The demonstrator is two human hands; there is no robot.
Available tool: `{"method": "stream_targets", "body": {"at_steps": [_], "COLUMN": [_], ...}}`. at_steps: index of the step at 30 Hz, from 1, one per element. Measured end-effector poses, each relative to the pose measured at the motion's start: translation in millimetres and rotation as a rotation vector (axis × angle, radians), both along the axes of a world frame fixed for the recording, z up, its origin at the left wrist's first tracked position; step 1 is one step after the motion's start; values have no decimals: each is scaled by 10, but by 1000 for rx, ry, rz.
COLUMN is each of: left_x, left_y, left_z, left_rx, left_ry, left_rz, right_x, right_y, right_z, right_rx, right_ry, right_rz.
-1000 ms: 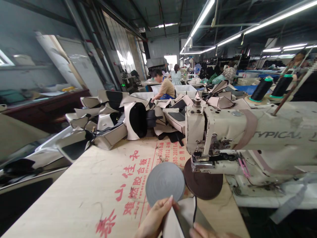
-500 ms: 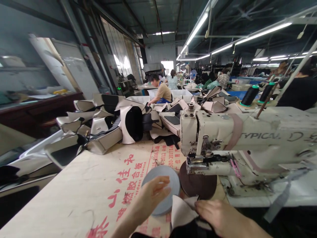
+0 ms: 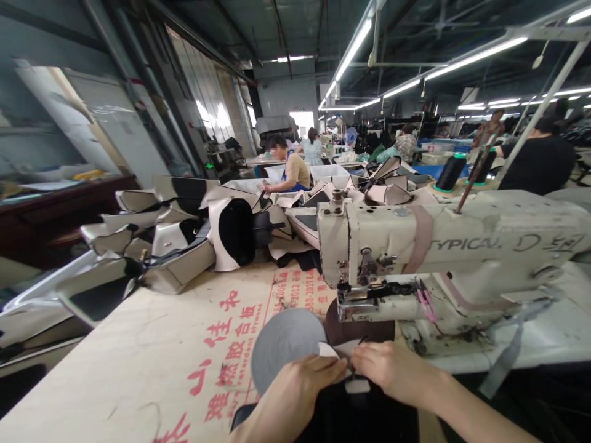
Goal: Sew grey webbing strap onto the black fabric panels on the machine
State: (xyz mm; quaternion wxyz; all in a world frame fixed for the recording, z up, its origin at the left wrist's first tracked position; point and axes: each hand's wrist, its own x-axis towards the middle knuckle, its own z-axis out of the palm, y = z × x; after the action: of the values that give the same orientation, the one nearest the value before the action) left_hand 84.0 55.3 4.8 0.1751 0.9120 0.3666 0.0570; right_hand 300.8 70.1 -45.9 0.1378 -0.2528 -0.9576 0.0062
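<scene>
Both hands are closed on a beige and black bag piece (image 3: 364, 409) at the bottom of the head view, just in front of the sewing machine. My left hand (image 3: 307, 378) pinches its beige edge from the left. On the right, my right hand (image 3: 385, 369) grips the same edge, fingertips bent inward. A small pale patch shows below the fingers on the black part. Beyond my left hand lies a grey roll of tape (image 3: 286, 344), flat on the plywood table. A dark brown roll (image 3: 360, 329) is partly hidden under the machine's arm.
The white sewing machine (image 3: 443, 240) takes up the right side. Beige and black bag pieces (image 3: 175, 261) are heaped along the far edge of the plywood table (image 3: 152, 357). Black thread cones (image 3: 450, 172) stand behind the machine. A co-worker (image 3: 293, 166) bends over beyond the heap.
My left hand has come down from above the grey roll onto the bag piece. The piece now lies with more black showing. The view has shifted slightly to the right.
</scene>
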Motion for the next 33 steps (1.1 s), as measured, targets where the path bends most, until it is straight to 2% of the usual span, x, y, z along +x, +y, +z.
{"method": "stream_targets", "body": {"at_steps": [4, 7, 9, 14, 19, 24, 27, 30, 33], "left_x": [6, 16, 13, -13, -23, -5, 41, 123, 192], "left_y": [-16, -21, -6, 49, 68, 62, 44, 28, 47], "left_z": [53, 15, -18, -50, -67, -53, -26, 7, 17], "left_rx": [59, 63, 60, 85, 64, 64, 61, 37, -45], "left_ry": [-17, -29, -34, -70, -99, -116, -101, -99, -159], "left_rz": [-58, -73, -95, -77, -35, -29, 6, 99, 184], "right_x": [30, 70, 101, 111, 59, 48, 67, 81, 72], "right_y": [-24, -54, -78, -110, -89, -89, -86, -75, -67], "right_z": [7, 45, 52, 28, 61, 48, 2, -50, -90], "right_rx": [27, 41, 43, -58, -162, -173, -169, -152, -85], "right_ry": [-13, -18, 52, 220, 139, 170, 179, 178, 225], "right_rz": [24, 55, 69, 21, 43, 26, 25, 21, -3]}}
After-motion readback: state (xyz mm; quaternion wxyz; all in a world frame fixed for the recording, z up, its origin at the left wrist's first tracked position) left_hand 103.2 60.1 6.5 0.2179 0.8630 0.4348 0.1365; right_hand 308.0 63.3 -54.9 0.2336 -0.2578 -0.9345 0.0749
